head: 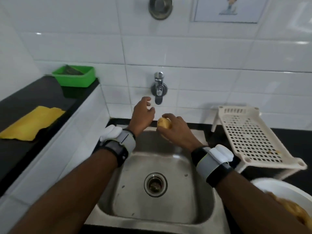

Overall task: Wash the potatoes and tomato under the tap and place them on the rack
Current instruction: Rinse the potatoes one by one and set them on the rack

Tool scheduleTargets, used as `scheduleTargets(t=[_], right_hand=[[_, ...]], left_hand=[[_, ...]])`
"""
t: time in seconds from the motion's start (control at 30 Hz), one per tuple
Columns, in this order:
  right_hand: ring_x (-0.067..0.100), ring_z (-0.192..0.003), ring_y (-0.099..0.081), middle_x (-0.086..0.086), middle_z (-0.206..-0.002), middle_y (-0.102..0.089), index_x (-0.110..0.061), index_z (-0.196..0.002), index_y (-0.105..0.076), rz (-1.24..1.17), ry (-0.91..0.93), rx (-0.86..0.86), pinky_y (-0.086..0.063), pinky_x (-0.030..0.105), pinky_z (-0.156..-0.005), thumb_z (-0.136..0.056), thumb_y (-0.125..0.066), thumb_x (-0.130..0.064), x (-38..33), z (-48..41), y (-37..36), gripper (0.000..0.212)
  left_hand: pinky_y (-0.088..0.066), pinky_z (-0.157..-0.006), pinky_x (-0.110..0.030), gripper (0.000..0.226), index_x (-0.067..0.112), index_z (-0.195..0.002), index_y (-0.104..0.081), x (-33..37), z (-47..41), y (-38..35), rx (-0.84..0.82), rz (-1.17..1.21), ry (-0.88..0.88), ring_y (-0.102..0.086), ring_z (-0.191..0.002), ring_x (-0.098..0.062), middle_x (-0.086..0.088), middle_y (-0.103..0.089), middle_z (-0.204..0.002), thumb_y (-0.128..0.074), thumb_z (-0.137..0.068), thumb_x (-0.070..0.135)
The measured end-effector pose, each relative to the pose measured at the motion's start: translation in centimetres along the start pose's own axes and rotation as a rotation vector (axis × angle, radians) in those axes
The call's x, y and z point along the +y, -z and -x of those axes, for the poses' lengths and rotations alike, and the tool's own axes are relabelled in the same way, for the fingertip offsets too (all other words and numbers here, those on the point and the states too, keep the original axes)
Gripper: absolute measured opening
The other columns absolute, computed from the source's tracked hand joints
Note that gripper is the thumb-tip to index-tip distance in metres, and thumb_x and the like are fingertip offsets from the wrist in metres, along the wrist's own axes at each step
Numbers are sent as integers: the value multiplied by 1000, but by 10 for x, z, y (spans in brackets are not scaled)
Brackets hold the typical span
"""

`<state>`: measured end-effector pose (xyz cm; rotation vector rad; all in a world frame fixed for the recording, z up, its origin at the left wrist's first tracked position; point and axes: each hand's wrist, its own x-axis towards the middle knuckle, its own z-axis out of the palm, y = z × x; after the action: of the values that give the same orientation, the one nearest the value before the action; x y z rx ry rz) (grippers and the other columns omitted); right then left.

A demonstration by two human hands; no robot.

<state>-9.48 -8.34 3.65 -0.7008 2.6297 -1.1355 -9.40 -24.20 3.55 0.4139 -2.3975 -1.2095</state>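
Observation:
My right hand (179, 130) grips a yellow-brown potato (163, 123) over the back of the steel sink (199, 196), just below and right of the chrome tap (158, 89). No water runs from the tap that I can see. My left hand (142, 114) is raised beside the tap's spout, fingers apart, holding nothing. The white perforated rack (249, 135) stands on the counter to the right with nothing on it. A white bowl (276, 188) at the lower right holds more potatoes (293, 211), blurred. No tomato is visible.
A green tub (74, 76) and a yellow cloth (32, 122) lie on the raised black counter to the left. A steel strainer (160, 7) hangs on the tiled wall above. The sink drain (155, 184) is open.

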Motion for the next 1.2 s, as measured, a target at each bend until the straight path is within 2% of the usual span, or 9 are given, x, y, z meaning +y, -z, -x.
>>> scheduleTargets(t=[0.13, 0.3, 0.43, 0.57, 0.8, 0.9, 1.03, 1.13, 1.2], right_hand=[[26, -97, -59, 8, -119, -51, -39, -133, -45, -127, -37, -9, -59, 47, -77, -71, -57, -56, -6, -23, -9, 65], [25, -91, -59, 8, -121, -47, -33, -138, -43, -274, -98, -16, -62, 41, -59, -89, -56, -40, -3, -36, -14, 51], [26, -96, -58, 5, -120, -49, -32, -136, -44, -434, -169, -38, -62, 39, -63, -93, -51, -33, -4, -36, -19, 43], [26, -98, -58, 5, -117, -49, -32, -133, -43, -518, -237, -51, -62, 41, -66, -95, -49, -35, -1, -38, -27, 38], [31, -105, -56, 6, -119, -49, -30, -132, -42, -554, -288, -76, -62, 46, -72, -95, -51, -37, 3, -40, -40, 38], [31, -103, -57, 7, -117, -50, -29, -130, -42, -574, -306, -89, -62, 46, -72, -95, -51, -39, 6, -40, -47, 38], [29, -101, -58, 4, -113, -51, -31, -129, -43, -591, -308, -98, -62, 41, -68, -95, -51, -37, 10, -38, -55, 36], [25, -99, -60, 4, -113, -55, -28, -127, -44, -545, -279, -42, -61, 36, -63, -94, -53, -38, 16, -38, -61, 36], [19, -95, -63, 2, -108, -60, -23, -120, -48, -459, -206, 38, -58, 28, -65, -94, -55, -38, 22, -37, -66, 31]], left_hand=[[-46, -96, -32, 47, 18, -142, -42, 15, -28, -8, -12, -3, -86, -58, -114, -25, -9, -55, -133, -54, -97, 20], [-49, -84, -28, 27, 16, -118, -63, 22, -52, -15, 88, 5, -76, -65, -98, -22, -3, -69, -106, -54, -97, 31], [-52, -79, -32, 21, 16, -110, -66, 17, -63, -13, 60, -39, -101, -64, -88, -25, 1, -62, -86, -50, -99, 25], [-59, -76, -47, 20, 13, -102, -67, 5, -62, -17, 87, 133, -34, -68, -88, -27, -4, -67, -92, -51, -98, 25], [-59, -76, -51, 21, 11, -97, -65, -1, -62, -15, 40, 301, 89, -67, -92, -40, -13, -66, -90, -55, -93, 29], [-58, -81, -51, 38, 11, -97, -64, 0, -62, -14, 26, 312, 106, -67, -91, -40, -17, -70, -96, -53, -80, 43], [-59, -81, -45, 26, 14, -111, -57, -3, -47, -15, 24, 352, 136, -70, -85, -28, -15, -69, -102, -53, -97, 35], [-53, -84, -36, 30, 19, -123, -49, -21, -17, -24, -107, 216, 286, -64, -93, -21, -8, -65, -113, -47, -99, 38], [-52, -76, -34, 31, 21, -119, -52, -35, 11, -31, -304, 357, 480, -61, -101, -22, -7, -62, -117, -44, -99, 43]])
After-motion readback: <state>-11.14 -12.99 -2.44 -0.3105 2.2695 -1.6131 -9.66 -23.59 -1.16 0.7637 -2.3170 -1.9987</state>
